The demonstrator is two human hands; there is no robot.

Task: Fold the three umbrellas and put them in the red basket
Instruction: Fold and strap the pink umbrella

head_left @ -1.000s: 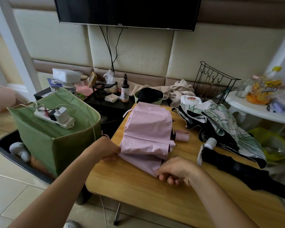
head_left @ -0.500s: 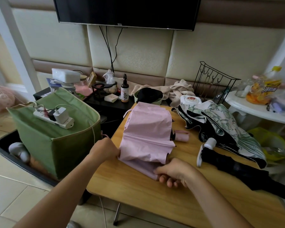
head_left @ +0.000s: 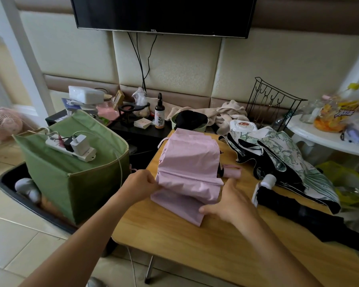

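A black television [head_left: 162,15] hangs on the padded wall, and the letters TCL can be read at the middle of its lower edge. Below it a wooden table [head_left: 195,241] holds the three umbrellas. To the left of the table stands a green fabric box [head_left: 71,183] with a white power strip [head_left: 71,150] lying across its top, a white charger plugged into it. The pink umbrella [head_left: 189,170] lies spread in pleats across the table's left half, its canopy partly gathered, its pink handle [head_left: 233,171] poking out on the right side. The floral umbrella [head_left: 282,156], white with green leaves and black lining, lies rumpled at the far right of the table. The black umbrella [head_left: 311,218] lies closed along the right edge, its white handle [head_left: 267,181] toward the middle. No red basket can be made out. The left hand [head_left: 141,185] pinches the left edge of the pink canopy, fingers curled on the fabric. The right hand [head_left: 230,201] rests on the canopy's lower right part, thumb pressed to the cloth and fingers fairly straight, not clearly gripping. On the round white side table [head_left: 327,139] sits a yellow snack bag [head_left: 338,117] with printed writing too blurred to read. A small brown dropper bottle [head_left: 159,114] with a leaf-printed label stands behind the table.
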